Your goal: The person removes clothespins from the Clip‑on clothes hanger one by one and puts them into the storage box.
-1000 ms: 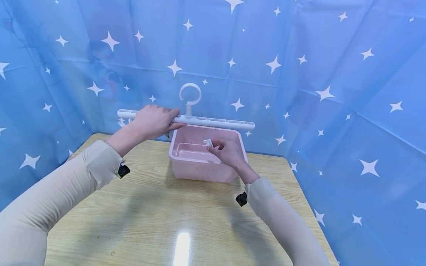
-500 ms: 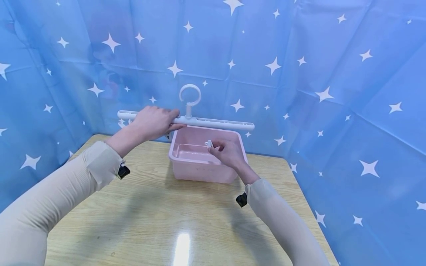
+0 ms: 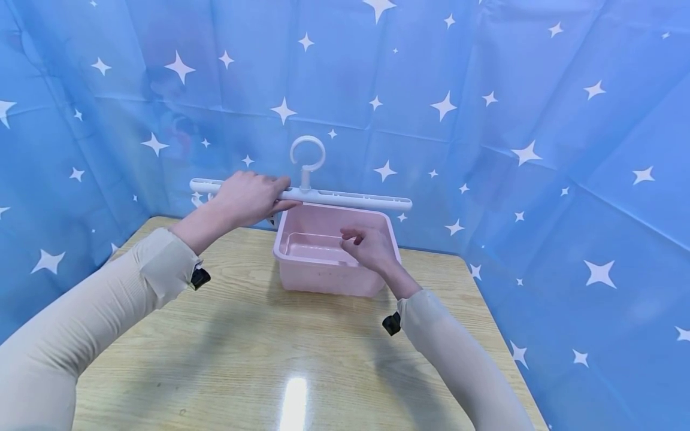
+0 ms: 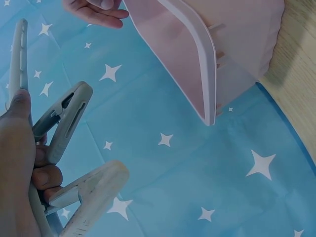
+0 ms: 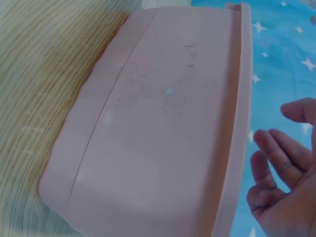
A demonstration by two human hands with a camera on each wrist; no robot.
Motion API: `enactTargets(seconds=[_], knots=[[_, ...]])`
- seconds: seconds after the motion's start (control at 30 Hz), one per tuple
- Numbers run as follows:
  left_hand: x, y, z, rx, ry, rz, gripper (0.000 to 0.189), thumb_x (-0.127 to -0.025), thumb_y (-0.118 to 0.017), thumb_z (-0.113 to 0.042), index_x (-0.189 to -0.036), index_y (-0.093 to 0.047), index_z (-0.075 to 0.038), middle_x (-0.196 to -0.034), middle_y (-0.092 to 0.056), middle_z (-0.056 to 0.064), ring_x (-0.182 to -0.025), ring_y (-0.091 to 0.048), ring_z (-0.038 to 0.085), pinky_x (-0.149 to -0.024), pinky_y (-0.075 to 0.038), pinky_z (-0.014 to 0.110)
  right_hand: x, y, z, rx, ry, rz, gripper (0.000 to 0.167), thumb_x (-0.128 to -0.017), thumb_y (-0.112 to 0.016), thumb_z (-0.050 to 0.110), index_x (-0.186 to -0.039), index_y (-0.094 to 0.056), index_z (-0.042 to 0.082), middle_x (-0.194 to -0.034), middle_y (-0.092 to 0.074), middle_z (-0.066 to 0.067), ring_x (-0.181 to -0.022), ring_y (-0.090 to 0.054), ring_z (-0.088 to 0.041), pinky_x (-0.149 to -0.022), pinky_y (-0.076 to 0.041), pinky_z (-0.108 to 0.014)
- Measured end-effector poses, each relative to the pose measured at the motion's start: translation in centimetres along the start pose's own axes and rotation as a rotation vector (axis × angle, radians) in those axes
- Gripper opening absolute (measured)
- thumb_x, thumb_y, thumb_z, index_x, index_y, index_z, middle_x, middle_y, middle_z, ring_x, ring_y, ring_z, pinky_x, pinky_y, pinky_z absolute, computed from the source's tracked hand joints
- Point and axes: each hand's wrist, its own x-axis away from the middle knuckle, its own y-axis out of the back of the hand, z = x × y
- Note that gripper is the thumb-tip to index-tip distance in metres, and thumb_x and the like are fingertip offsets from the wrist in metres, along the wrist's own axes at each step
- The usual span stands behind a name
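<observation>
My left hand point(image 3: 248, 194) grips the white bar of a clip hanger point(image 3: 361, 200) left of its round hook point(image 3: 324, 157). The bar is held level behind and above the pink bin point(image 3: 323, 277). In the left wrist view, two pale clips, one grey point(image 4: 73, 123) and one scuffed white point(image 4: 101, 195), hang from the bar beside my curled fingers. My right hand point(image 3: 371, 246) is over the bin's right side with nothing between thumb and fingers. The right wrist view shows those fingers point(image 5: 279, 155) loosely bent and apart. Much of the bin's floor is hidden.
The bin stands near the back edge of a light wooden table point(image 3: 242, 347). A blue curtain point(image 3: 539, 120) with white stars hangs behind and at both sides. Something pale point(image 5: 165, 3) is cut off at the top of the right wrist view.
My right hand has let go of the small white clip it pinched above the bin, and the clip no longer shows. The left hand and hanger have stayed put.
</observation>
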Motion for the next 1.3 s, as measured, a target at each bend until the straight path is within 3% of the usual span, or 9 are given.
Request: enactTargets(seconds=[0.53,1.3], knots=[[0.2,-0.4,0.4,-0.006,0.003,0.004,0.044,-0.099,-0.05,-0.057,-0.094,-0.055,-0.013,-0.067,-0.058,0.002,-0.055,-0.054,0.023,-0.05,-0.045,0.038,0.4,0.3,1.4,0.036,0.104,0.017,0.035,-0.093,-0.064,0.029,-0.126,-0.069,0.017,-0.115,-0.074,-0.003,-0.091,-0.064,-0.017,-0.079,-0.052,-0.032],[0.1,-0.5,1.0,0.009,0.027,0.023,0.044,-0.1,-0.048,-0.057,-0.097,-0.056,-0.014,-0.066,-0.059,-0.001,-0.056,-0.056,0.023,-0.05,-0.045,0.038,1.2,0.7,4.3,0.062,0.161,0.022,0.033,-0.093,-0.061,0.032,-0.122,-0.071,0.021,-0.112,-0.074,0.003,-0.093,-0.064,-0.015,-0.08,-0.052,-0.034]])
